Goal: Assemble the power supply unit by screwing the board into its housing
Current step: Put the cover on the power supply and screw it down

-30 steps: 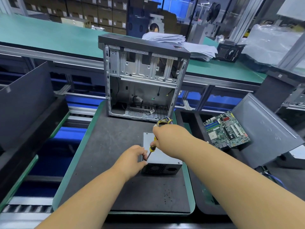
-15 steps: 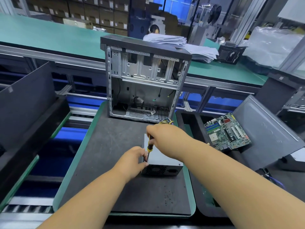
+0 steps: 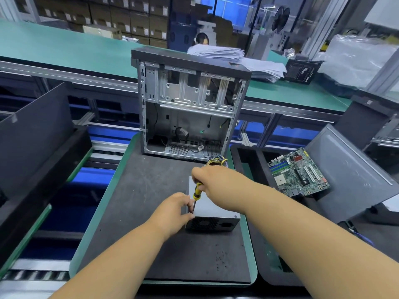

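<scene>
green workbench (image 3: 64,50) behind | stacked cartons (image 3: 121,16) beyond — blue-lit window (image 3: 233,11) | roller conveyor (image 3: 34,275) below-left

Grey metal power supply box (image 3: 213,209) on dark foam pallet mat (image 3: 151,212), in front of open steel computer case (image 3: 190,104). Green motherboard (image 3: 299,172) to the right, leaning on grey panel (image 3: 354,169). Stacked white papers (image 3: 237,59) behind the case.

screwdriver (image 3: 197,192): yellow-and-black striped handle | power supply unit (image 3: 212,209): grey top, black perforated front | mat (image 3: 138,212): dark grey, green-edged | motherboard (image 3: 299,172): green | cables (image 3: 217,162): yellow, black | counter (image 3: 64,50): teal
</scene>
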### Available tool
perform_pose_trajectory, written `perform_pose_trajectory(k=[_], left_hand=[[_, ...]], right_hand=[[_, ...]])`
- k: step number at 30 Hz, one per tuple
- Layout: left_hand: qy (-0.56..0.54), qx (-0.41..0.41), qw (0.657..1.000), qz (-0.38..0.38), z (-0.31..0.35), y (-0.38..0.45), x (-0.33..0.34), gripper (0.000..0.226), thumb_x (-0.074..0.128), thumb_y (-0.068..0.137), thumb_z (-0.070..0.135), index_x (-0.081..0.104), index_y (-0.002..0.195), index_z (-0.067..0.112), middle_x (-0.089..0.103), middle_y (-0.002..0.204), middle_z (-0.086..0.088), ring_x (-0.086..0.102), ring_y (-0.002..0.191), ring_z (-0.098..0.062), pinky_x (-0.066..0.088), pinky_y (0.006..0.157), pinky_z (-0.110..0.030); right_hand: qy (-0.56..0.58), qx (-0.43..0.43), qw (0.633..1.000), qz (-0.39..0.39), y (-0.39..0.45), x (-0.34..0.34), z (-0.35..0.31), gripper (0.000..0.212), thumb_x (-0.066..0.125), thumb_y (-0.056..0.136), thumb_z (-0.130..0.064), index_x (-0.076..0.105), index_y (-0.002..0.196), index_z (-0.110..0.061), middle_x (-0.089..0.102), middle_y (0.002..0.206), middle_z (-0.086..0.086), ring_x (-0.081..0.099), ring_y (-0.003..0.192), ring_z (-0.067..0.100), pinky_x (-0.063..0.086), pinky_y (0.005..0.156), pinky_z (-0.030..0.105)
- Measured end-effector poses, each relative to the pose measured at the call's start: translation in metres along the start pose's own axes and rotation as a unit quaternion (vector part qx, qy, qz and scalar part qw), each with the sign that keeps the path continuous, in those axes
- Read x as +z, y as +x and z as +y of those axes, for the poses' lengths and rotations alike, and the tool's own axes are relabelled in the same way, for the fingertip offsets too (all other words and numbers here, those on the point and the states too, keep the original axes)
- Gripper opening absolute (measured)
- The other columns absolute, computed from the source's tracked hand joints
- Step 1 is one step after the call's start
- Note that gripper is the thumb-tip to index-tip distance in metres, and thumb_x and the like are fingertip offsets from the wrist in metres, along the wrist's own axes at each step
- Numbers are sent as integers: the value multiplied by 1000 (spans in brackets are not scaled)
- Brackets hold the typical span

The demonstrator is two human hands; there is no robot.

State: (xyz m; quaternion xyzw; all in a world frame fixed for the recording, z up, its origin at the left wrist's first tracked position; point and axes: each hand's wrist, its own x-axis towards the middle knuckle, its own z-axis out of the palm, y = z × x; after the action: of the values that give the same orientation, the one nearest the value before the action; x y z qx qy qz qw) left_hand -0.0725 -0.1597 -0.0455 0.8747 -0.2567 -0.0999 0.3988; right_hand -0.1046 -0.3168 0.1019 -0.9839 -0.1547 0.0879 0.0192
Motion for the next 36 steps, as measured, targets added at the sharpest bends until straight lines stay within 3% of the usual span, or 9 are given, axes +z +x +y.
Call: perform_pose_trajectory(k=[3,8,13,16,20,25,30,34,36], left_hand=[[-6,-5,1000,2,-1,0,2,15,74,82,17,62,79,23,56,98,15,49,99,0,41,92,-25],[4,-4,1000,0,0,0,2,15,74,82,17,60,79,22,56,94,13,53,95,-3,44,89,-26],[-25,-16,1000,8,-3,-2,7,19,72,85,13,59,77,24,57,102,15,45,115,12,35,98,-19],[-30,-19,999,12,-3,-2,8,17,72,85,12,60,79,22,57,105,14,45,114,14,36,100,-19],[-40,-27,999,19,-5,-1,11,19,73,83,11,60,78,23,58,102,13,47,110,17,35,93,-12],[-78,-43,995,48,-5,3,12,23,74,80,14,63,80,34,58,102,14,55,106,4,41,90,-16],[-117,-101,985,75,-6,5,19,33,77,80,15,58,93,39,51,112,9,56,100,-5,42,87,-20],[-126,-135,980,67,-1,8,21,33,73,82,14,57,105,31,53,115,7,60,92,-6,47,78,-23],[-90,-136,985,63,3,9,21,33,70,84,14,54,109,29,52,116,7,62,87,-5,47,73,-23]], right_hand=[[-34,6,999,41,2,7,-1,14,47,100,-16,35,93,-20,38,71,-13,46,65,12,27,47,29],[-47,100,990,83,7,13,-9,31,43,100,-48,40,89,-18,46,74,-1,47,71,26,34,55,32],[-107,218,966,86,9,15,-5,38,40,100,-42,55,79,-13,44,63,0,41,54,21,27,45,24],[-108,262,956,71,8,12,-2,48,38,101,-45,45,65,-14,45,61,1,39,50,18,27,45,23],[-99,233,964,85,8,12,-9,45,38,101,-45,51,72,-13,44,62,1,41,52,18,27,46,24],[93,192,969,124,-10,9,2,30,46,98,-43,55,83,-18,52,68,-2,52,70,24,29,49,28],[290,253,891,240,-42,11,33,24,54,93,-40,60,78,-23,66,62,-12,59,65,17,46,58,28],[537,336,734,246,-58,32,63,19,53,93,-18,57,77,-8,67,54,-7,52,46,7,40,45,19],[587,360,691,221,-67,45,72,17,52,91,-11,58,75,-7,68,57,-1,51,45,6,36,48,20]])
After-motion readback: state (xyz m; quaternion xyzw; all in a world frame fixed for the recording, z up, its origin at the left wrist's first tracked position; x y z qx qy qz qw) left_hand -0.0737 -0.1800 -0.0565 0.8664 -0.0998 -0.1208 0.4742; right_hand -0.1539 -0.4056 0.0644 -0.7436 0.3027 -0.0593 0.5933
